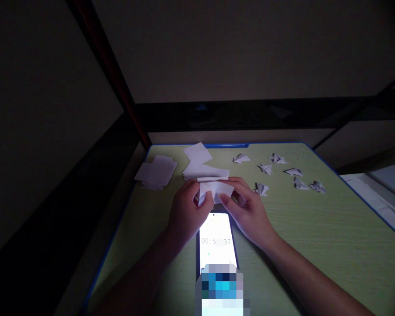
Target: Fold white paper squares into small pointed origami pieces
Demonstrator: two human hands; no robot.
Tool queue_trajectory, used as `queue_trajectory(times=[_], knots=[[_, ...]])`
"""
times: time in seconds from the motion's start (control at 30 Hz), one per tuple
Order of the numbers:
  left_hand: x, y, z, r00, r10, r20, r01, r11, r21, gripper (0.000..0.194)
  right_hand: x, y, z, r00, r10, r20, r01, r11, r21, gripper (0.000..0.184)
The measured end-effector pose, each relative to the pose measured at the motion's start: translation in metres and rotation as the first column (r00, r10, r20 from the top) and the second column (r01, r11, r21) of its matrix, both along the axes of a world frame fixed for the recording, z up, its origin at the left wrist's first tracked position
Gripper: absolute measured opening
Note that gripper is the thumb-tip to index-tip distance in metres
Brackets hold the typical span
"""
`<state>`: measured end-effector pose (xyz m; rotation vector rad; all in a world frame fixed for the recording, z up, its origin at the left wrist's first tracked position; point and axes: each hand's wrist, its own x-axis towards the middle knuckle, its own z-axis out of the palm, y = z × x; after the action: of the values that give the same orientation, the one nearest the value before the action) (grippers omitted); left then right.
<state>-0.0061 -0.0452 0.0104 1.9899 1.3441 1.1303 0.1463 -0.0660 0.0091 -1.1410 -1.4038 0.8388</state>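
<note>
A partly folded sheet of white paper [217, 188] is held up between both hands above the table. My left hand [189, 213] pinches its left side, thumb on the near face. On the right side, my right hand [250, 210] grips it with the thumb in front and fingers behind. Just below the hands lies a lit phone [216, 232] with timer digits on its screen. Behind the held sheet rests a stack of white paper [204, 170], with a loose paper square [198, 152] at its far side.
Another pile of paper squares [158, 171] lies at the table's left. Several small folded paper figures [266, 168] are scattered on the right half. The green table [316, 232] has a blue edge, with a dark wall behind.
</note>
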Motion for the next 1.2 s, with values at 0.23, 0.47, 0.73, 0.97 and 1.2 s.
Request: queue_trajectory(times=[0.23, 0.47, 0.73, 0.97, 1.2], knots=[[0.001, 0.001, -0.003, 0.995, -0.031, 0.092, 0.038, 0.997, -0.069, 0.009, -0.002, 0.001, 0.0, 0.998, 0.045, -0.046, -0.046, 0.999, -0.022, 0.019], [0.001, 0.003, -0.005, 0.973, -0.005, 0.231, 0.037, 0.99, -0.135, 0.007, 0.004, 0.002, 0.004, 0.993, -0.072, 0.094, 0.073, 0.997, -0.001, 0.007], [0.002, 0.003, 0.005, 0.98, 0.012, 0.2, 0.011, 0.994, -0.113, 0.014, 0.002, 0.0, 0.002, 0.978, -0.101, 0.18, 0.078, 0.989, 0.129, 0.005], [0.001, 0.0, 0.013, 0.963, -0.05, 0.263, 0.081, 0.991, -0.107, 0.014, 0.0, 0.0, 0.004, 0.977, -0.118, 0.178, 0.092, 0.985, 0.146, 0.012], [-0.001, 0.001, 0.011, 0.931, -0.057, 0.361, 0.135, 0.972, -0.194, 0.026, 0.001, -0.001, 0.004, 0.979, -0.11, 0.174, 0.081, 0.983, 0.166, 0.017]])
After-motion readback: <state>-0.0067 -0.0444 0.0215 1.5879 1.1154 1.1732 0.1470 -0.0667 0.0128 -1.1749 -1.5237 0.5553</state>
